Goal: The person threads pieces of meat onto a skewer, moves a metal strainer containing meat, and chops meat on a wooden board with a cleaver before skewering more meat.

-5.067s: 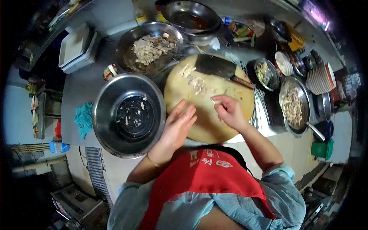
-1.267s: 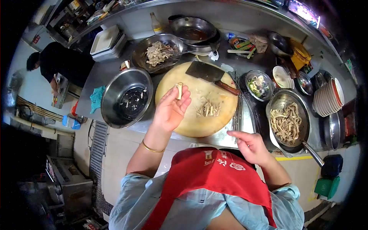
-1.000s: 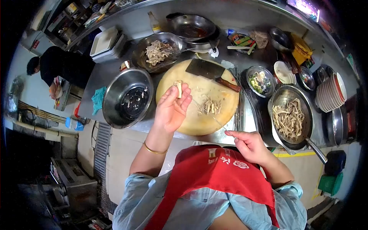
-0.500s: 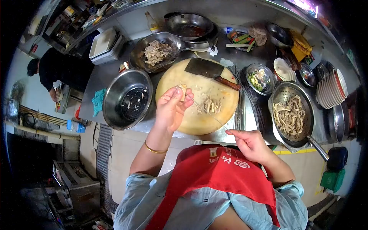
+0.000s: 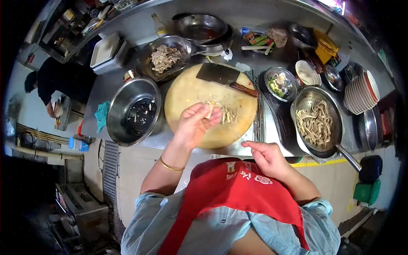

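Note:
My left hand is over the chopping board, its fingers closed on a pale tan piece of food. A thin metal skewer is pinched in my right hand, near the board's front edge. It slants up toward my left hand; whether its tip is in the piece is hard to see. Shredded pale strips lie on the board just beyond my left fingers. Behind them rests a cleaver with a wooden handle.
Left of the board stands a deep steel bowl; behind it, a pan holds sliced food. Several skewers lie right of the board, before a strainer of strips. Stacked bowls stand far right. Another person works at left.
The whole view has shifted slightly. My left hand has moved right and closer to my right hand, with the tan piece still in its fingers. Less of the skewer shows between the hands.

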Action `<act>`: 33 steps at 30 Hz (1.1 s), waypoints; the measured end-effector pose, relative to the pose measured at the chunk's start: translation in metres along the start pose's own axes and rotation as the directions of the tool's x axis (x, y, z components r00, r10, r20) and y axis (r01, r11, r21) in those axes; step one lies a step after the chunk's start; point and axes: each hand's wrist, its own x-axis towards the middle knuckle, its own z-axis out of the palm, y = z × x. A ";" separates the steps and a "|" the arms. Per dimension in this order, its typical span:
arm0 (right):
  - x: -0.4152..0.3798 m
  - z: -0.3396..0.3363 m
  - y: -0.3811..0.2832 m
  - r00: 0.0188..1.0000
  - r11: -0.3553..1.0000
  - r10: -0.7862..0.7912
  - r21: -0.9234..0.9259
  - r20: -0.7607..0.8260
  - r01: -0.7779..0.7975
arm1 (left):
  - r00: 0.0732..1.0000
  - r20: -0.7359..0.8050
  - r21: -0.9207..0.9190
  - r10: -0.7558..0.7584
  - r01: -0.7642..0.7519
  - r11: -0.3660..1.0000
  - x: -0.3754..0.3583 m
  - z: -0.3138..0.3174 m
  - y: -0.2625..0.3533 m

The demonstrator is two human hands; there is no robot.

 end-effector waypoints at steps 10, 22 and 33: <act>-0.008 -0.003 0.043 0.957 0.955 0.273 0.151 -0.101 -0.256 | 0.984 0.164 0.592 -0.062 -0.048 0.804 0.053 -0.050 -0.081; -0.032 -0.002 0.060 0.854 0.865 0.477 0.278 -0.206 -0.416 | 0.980 0.167 0.932 0.110 -0.121 -0.343 0.171 -0.069 -0.076; -0.010 -0.006 0.027 0.936 0.935 0.339 0.140 -0.089 -0.326 | 0.969 -0.017 -0.153 -0.245 0.239 0.959 0.098 -0.050 -0.040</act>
